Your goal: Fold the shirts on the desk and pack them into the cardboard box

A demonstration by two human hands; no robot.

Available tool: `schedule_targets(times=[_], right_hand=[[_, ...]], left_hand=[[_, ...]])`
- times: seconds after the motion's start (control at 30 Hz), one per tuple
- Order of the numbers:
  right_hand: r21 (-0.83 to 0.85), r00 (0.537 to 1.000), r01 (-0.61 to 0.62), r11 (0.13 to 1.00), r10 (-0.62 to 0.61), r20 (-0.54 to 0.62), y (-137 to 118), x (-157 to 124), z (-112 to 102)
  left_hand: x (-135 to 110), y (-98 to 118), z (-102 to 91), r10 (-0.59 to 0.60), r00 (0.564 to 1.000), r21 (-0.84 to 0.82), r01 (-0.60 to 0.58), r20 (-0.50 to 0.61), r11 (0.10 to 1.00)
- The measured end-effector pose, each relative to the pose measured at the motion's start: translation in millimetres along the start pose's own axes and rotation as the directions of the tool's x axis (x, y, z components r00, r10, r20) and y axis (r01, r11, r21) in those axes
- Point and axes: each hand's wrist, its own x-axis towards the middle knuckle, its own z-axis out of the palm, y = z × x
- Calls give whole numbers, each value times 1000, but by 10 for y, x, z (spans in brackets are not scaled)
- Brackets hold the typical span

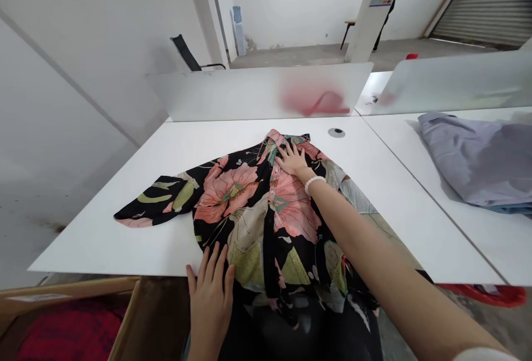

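Observation:
A black blouse with large pink flowers and green leaves (233, 189) lies spread on the white table (124, 250), its collar toward the far side. One sleeve reaches out to the left; the other, on the right, is partly hidden by my right arm. The lower hem hangs over the near table edge. My right hand (293, 161) rests flat with fingers spread on the blouse just below the collar, a pale beaded bracelet at the wrist. At the lower left edge of the blouse, my left hand (211, 280) lies with fingers spread, fingertips touching the cloth.
Folded grey-lavender clothing (477, 156) sits on the adjoining table at right. A frosted divider (233, 95) runs along the back edge. Below the near edge are a cardboard box (133, 305) with red cloth, left, and a red basket (507, 295), right.

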Motion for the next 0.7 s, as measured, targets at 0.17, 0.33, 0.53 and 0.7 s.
schedule_targets(times=[0.17,0.33,0.53,0.7], right_hand=[[-14,1000,-2,1000,2,-4,64,166,-8],[14,1000,-8,1000,9,-28,118,327,-9],[13,999,-14,1000,14,-40,177,521,-13],[4,999,-12,1000,12,-42,217,657,-30]], left_hand=[[202,-90,-15,66,995,68,-72,81,995],[402,-32,43,72,992,68,-80,104,994],[578,-90,36,-14,985,-138,38,171,990],[660,-233,27,-286,958,-260,275,-8,926]])
